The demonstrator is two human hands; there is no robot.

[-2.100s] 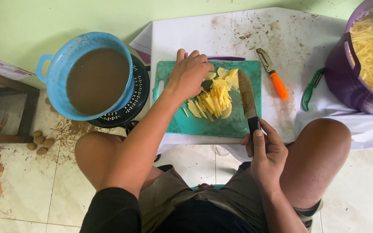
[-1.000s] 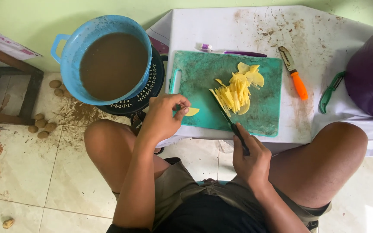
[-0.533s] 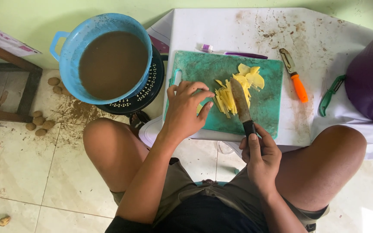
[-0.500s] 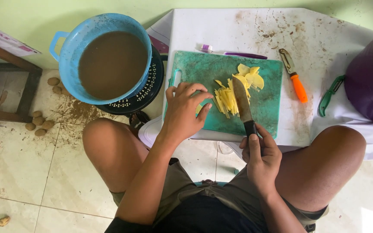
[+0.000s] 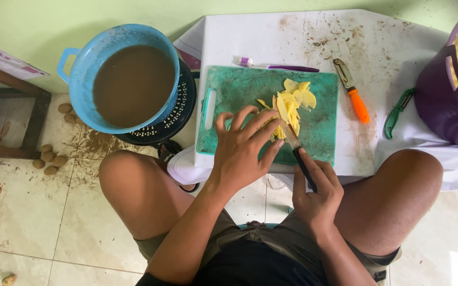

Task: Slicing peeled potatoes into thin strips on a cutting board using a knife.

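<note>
Bare arms and knees, olive-grey shorts, dark top.

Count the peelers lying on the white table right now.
2. The orange-handled metal peeler lies just right of the green plastic cutting board; the green-handled peeler lies further right, beside the purple plastic tub. Others may be hidden behind the tub.

Home kitchen floor setup: tiled floor [image 5: 43, 228], green cutting board [image 5: 229, 95] w/ potato slices [image 5: 295, 100], peelers [image 5: 352, 91].

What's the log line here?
left hand: on potato slices | right hand: gripping knife | surface: green cutting board
</note>
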